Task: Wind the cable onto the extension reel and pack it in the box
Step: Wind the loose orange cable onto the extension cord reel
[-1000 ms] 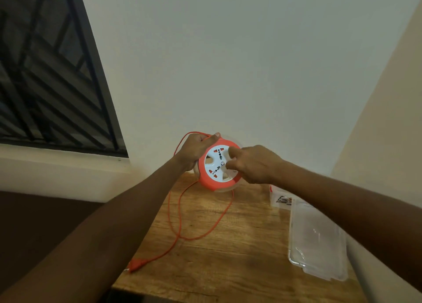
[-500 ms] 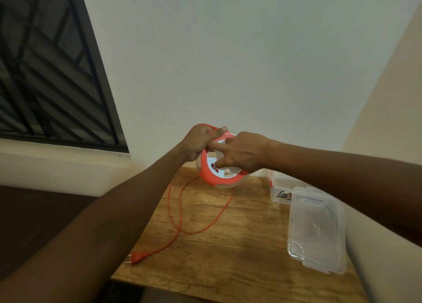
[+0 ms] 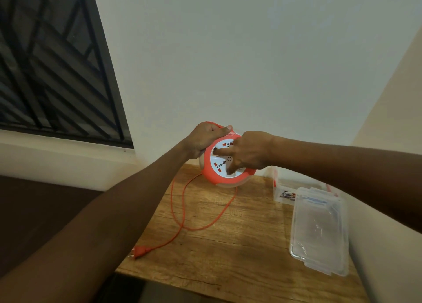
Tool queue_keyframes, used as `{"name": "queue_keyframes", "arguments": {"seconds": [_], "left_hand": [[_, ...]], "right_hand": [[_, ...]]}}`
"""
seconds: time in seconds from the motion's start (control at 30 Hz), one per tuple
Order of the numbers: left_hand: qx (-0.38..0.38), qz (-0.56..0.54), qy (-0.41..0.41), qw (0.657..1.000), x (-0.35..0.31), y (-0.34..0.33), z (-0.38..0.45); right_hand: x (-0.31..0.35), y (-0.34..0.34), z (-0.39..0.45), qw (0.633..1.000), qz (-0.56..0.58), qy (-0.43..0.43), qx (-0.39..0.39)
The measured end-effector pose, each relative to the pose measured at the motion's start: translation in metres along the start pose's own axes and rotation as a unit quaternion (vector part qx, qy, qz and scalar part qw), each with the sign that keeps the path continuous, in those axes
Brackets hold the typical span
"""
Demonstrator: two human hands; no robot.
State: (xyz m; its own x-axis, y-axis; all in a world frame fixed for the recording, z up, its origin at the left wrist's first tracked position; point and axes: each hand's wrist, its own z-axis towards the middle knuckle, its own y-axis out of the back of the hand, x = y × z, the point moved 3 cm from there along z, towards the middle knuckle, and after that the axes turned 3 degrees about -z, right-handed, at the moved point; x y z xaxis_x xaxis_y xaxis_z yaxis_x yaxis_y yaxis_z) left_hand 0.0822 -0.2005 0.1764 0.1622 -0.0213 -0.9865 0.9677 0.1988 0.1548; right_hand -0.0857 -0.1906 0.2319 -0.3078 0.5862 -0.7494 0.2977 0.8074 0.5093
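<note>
An orange and white extension reel (image 3: pixel 222 165) is held up above the far end of the wooden table (image 3: pixel 239 245). My left hand (image 3: pixel 202 139) grips its upper left rim. My right hand (image 3: pixel 247 153) lies on the white socket face, with two fingers pressed into it. An orange cable (image 3: pixel 182 216) hangs from the reel, loops across the table and ends in an orange plug (image 3: pixel 139 251) near the table's front left edge. A clear plastic box (image 3: pixel 283 188) with red clips stands at the back right, partly hidden behind my right forearm.
A clear plastic lid (image 3: pixel 319 229) lies flat along the table's right side, in front of the box. A white wall rises directly behind the table. A dark barred window (image 3: pixel 50 62) fills the upper left. The floor at the left is dark.
My right hand's fingers have swept around the reel's white face from its right side toward its left. The cable loop on the table has shifted slightly and the plug has crept inward.
</note>
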Motion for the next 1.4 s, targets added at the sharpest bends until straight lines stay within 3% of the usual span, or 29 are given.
{"name": "queue_keyframes", "arguments": {"seconds": [0.27, 0.47, 0.5, 0.57, 0.63, 0.73, 0.83, 0.93, 1.07, 1.2, 1.4], "left_hand": [[-0.001, -0.02, -0.004, 1.0, -0.006, 0.001, 0.0], [-0.039, -0.104, -0.006, 0.994, 0.0, 0.005, -0.001], [-0.053, -0.127, -0.01, 0.99, 0.0, 0.004, -0.001], [-0.095, -0.143, -0.021, 0.985, -0.002, 0.003, 0.001], [-0.117, -0.135, -0.027, 0.984, -0.005, 0.003, 0.003], [-0.12, -0.119, -0.022, 0.985, -0.006, 0.004, 0.004], [-0.116, -0.121, -0.013, 0.986, -0.004, 0.006, 0.003], [-0.113, -0.115, -0.011, 0.987, -0.002, 0.007, 0.002], [-0.098, -0.074, -0.011, 0.992, 0.002, 0.008, 0.003], [-0.073, -0.06, -0.008, 0.996, 0.003, 0.006, 0.004], [-0.057, -0.058, -0.01, 0.997, 0.005, -0.001, 0.004]], "right_hand": [[0.01, 0.0, 0.008, 0.998, -0.044, -0.04, 0.016], [0.002, -0.005, 0.011, 0.975, 0.075, -0.203, -0.045], [0.0, -0.007, 0.012, 0.953, 0.133, -0.263, -0.063], [-0.004, -0.01, 0.011, 0.866, 0.296, -0.39, -0.104], [-0.004, -0.012, 0.014, 0.785, 0.406, -0.45, -0.125], [-0.003, -0.015, 0.016, 0.756, 0.451, -0.456, -0.134], [0.001, -0.015, 0.012, 0.776, 0.425, -0.45, -0.125], [0.004, -0.013, 0.007, 0.857, 0.277, -0.413, -0.137], [0.001, -0.016, -0.005, 0.958, 0.122, -0.23, -0.123], [-0.003, -0.026, -0.013, 0.981, 0.105, -0.113, -0.116], [-0.004, -0.025, -0.014, 0.989, 0.065, -0.085, -0.105]]}}
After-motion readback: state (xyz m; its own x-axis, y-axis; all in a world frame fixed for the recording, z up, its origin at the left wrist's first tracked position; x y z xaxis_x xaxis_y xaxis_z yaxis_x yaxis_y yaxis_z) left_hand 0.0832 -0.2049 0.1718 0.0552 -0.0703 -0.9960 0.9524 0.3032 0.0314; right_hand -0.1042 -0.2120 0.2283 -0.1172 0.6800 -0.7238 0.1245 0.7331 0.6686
